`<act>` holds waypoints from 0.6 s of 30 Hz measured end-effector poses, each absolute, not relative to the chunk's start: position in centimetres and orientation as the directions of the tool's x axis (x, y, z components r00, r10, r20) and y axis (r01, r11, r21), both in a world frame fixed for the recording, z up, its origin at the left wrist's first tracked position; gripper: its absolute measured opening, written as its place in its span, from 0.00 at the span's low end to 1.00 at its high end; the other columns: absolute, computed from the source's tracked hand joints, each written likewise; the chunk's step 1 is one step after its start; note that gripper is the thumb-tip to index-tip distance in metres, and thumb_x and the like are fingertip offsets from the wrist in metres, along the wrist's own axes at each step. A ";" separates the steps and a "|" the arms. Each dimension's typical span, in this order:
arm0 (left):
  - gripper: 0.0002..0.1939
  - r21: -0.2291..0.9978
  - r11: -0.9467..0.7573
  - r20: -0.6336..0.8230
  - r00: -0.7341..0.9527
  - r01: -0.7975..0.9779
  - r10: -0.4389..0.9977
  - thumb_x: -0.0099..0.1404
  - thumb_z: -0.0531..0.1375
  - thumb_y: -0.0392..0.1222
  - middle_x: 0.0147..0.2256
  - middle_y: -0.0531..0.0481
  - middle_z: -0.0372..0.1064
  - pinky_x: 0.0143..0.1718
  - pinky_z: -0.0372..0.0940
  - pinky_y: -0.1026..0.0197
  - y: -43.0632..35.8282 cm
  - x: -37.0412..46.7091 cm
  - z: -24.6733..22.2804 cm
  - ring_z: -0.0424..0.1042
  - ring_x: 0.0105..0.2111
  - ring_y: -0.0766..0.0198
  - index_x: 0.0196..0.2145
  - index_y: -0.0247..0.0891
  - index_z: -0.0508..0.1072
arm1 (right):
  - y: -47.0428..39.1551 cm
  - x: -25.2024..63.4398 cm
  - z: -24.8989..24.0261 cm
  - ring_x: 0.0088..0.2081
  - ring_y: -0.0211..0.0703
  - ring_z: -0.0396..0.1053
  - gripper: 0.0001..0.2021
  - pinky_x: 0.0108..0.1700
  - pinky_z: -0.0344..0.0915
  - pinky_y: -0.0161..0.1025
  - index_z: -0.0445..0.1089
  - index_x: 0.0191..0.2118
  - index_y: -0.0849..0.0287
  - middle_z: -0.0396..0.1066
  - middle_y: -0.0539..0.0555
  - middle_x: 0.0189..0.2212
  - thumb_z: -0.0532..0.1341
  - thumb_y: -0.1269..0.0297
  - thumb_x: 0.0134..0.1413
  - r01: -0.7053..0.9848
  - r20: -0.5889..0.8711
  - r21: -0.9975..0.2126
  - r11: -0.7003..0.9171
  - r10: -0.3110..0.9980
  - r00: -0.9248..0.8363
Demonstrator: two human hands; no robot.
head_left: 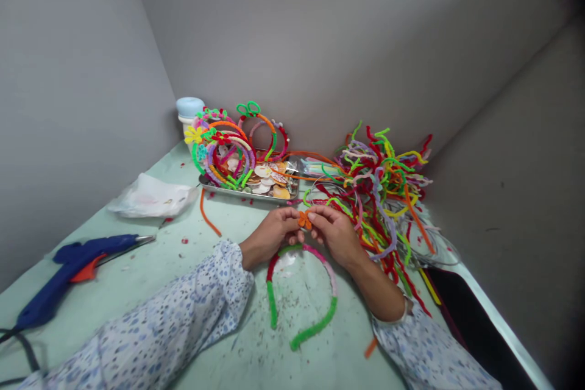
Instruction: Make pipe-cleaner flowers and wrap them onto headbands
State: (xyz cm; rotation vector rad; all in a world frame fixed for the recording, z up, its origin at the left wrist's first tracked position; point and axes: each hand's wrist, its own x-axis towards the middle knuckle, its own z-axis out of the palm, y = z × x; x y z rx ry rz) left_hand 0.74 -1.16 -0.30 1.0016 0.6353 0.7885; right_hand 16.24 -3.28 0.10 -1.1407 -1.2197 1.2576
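A small orange flower-shaped piece of fuzzy craft stem (304, 220) is held at the centre of the scene, above the pale green tabletop (350, 365). It is pinched from the left by the fingertips of the left hand (274, 233) and from the right by those of the right hand (336, 234). Both grips are closed on it, presumably so that so small a piece can be steadied and shaped from two sides. Just nearer, an arched headband wrapped in green, red and pink fuzzy stem (333, 280) is laid with its ends towards the near side; whether its top is touched by the fingers cannot be told. To the far right, a tangled heap of multicoloured fuzzy stems (384, 195) is kept, probably for easy reach. Decorated headbands (228, 161) are stood at a shallow metal tray (247, 195) on the far side, seemingly out of the way. The blue glue gun with orange trigger (77, 265) is laid at left, its metal nozzle pointed away from the sleeves.
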 end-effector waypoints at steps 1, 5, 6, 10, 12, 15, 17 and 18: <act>0.07 0.899 0.331 -0.114 0.575 -0.288 0.810 0.54 0.61 0.37 0.21 0.51 0.68 0.19 0.53 0.72 -1.1 0.7 -0.3 0.64 0.18 0.73 0.30 0.32 0.68 | -3.3 16.2 0.2 0.18 0.34 0.59 0.09 0.19 0.54 0.32 0.71 0.33 0.57 0.64 0.46 0.17 0.63 0.59 0.48 -0.045 0.013 -0.999 0.010 0.999 -0.053; 0.07 0.880 0.374 -0.142 0.588 -0.293 0.796 0.53 0.62 0.36 0.20 0.52 0.67 0.18 0.53 0.72 -1.1 0.7 -0.2 0.64 0.18 0.74 0.30 0.33 0.67 | -3.4 16.2 0.1 0.18 0.33 0.58 0.08 0.19 0.53 0.31 0.71 0.33 0.58 0.64 0.46 0.16 0.62 0.59 0.49 -0.060 0.010 -0.998 0.006 0.997 -0.071; 0.07 0.880 0.375 -0.144 0.588 -0.292 0.796 0.53 0.62 0.36 0.20 0.52 0.66 0.18 0.54 0.72 -1.1 0.7 -0.2 0.64 0.18 0.74 0.31 0.33 0.67 | -3.3 16.2 0.0 0.18 0.33 0.58 0.09 0.19 0.53 0.31 0.71 0.33 0.59 0.64 0.45 0.16 0.62 0.59 0.49 -0.068 0.007 -0.998 0.002 0.997 -0.070; 0.11 0.879 0.358 -0.127 0.570 -0.315 0.812 0.54 0.63 0.36 0.23 0.53 0.66 0.20 0.57 0.71 -1.3 0.7 0.2 0.65 0.19 0.73 0.34 0.33 0.66 | -3.0 16.4 -0.6 0.17 0.32 0.58 0.10 0.19 0.51 0.30 0.70 0.33 0.59 0.64 0.45 0.16 0.64 0.58 0.47 -0.149 -0.007 -0.989 -0.009 1.000 -0.013; 0.14 0.877 0.339 -0.113 0.541 -0.340 0.834 0.54 0.63 0.37 0.27 0.52 0.68 0.21 0.58 0.70 -1.5 0.8 0.3 0.66 0.20 0.73 0.37 0.34 0.65 | -2.7 16.4 -0.9 0.17 0.31 0.57 0.10 0.18 0.51 0.29 0.69 0.33 0.59 0.65 0.45 0.17 0.64 0.57 0.47 -0.195 -0.010 -0.981 -0.004 0.999 0.033; 0.19 0.901 0.275 -0.085 0.485 -0.336 0.871 0.54 0.63 0.39 0.30 0.51 0.69 0.20 0.58 0.70 -1.8 1.1 0.3 0.67 0.21 0.72 0.42 0.35 0.62 | -2.4 16.4 -1.2 0.17 0.30 0.57 0.10 0.18 0.50 0.28 0.68 0.32 0.59 0.65 0.45 0.16 0.63 0.57 0.48 -0.199 -0.015 -0.980 0.003 0.996 0.087; 0.21 0.926 0.211 -0.058 0.437 -0.312 0.898 0.54 0.64 0.40 0.26 0.53 0.68 0.20 0.58 0.70 -1.9 1.3 0.2 0.66 0.21 0.71 0.44 0.35 0.61 | -2.5 16.2 -1.3 0.16 0.30 0.57 0.11 0.18 0.51 0.28 0.68 0.32 0.59 0.64 0.45 0.15 0.63 0.57 0.48 -0.163 -0.014 -0.987 0.003 0.995 0.104; 0.22 0.936 0.184 -0.048 0.411 -0.299 0.910 0.54 0.64 0.40 0.25 0.55 0.67 0.20 0.58 0.70 -2.0 1.4 0.1 0.66 0.20 0.72 0.44 0.36 0.61 | -2.5 16.0 -1.3 0.16 0.30 0.57 0.11 0.18 0.51 0.29 0.68 0.32 0.59 0.64 0.44 0.15 0.63 0.56 0.48 -0.145 -0.012 -0.989 0.003 0.994 0.106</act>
